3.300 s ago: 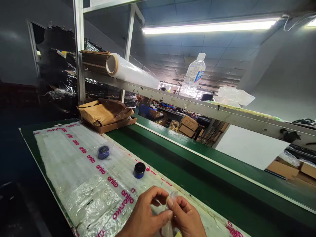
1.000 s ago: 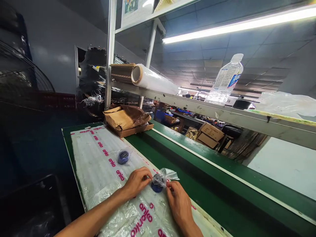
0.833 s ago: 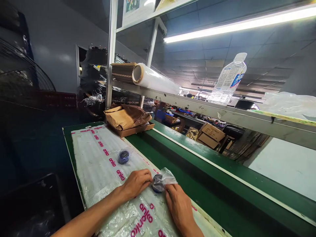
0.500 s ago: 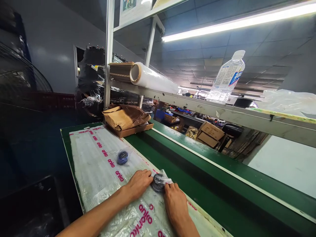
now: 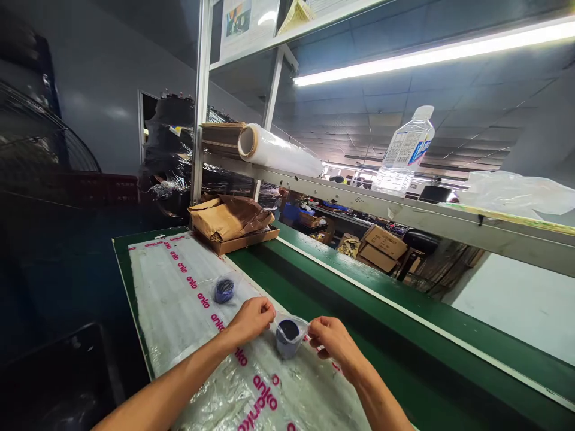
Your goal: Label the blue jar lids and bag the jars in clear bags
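Note:
A dark, round, cup-like object [image 5: 288,342] sits inside a clear plastic bag [image 5: 300,326] on the covered bench, its black circular face turned up. On its left, my left hand [image 5: 255,316] pinches the bag's edge between thumb and fingers. My right hand [image 5: 331,338] grips the opposite edge with curled fingers, so the film stretches between the two hands. Farther up the bench lies a second round item [image 5: 223,290], bluish and dark, wrapped in clear plastic; neither hand touches it.
White sheeting [image 5: 168,311] printed in pink covers the near bench, beside a green belt surface [image 5: 359,335]. A cardboard tray [image 5: 245,240] with brown paper stands at the far end. Above runs a shelf bearing a film roll [image 5: 278,149] and a plastic bottle [image 5: 406,152].
My hands have moved apart, the right one up and to the right. The bag between them is spread wider, and the object now shows its black round face instead of a ridged side.

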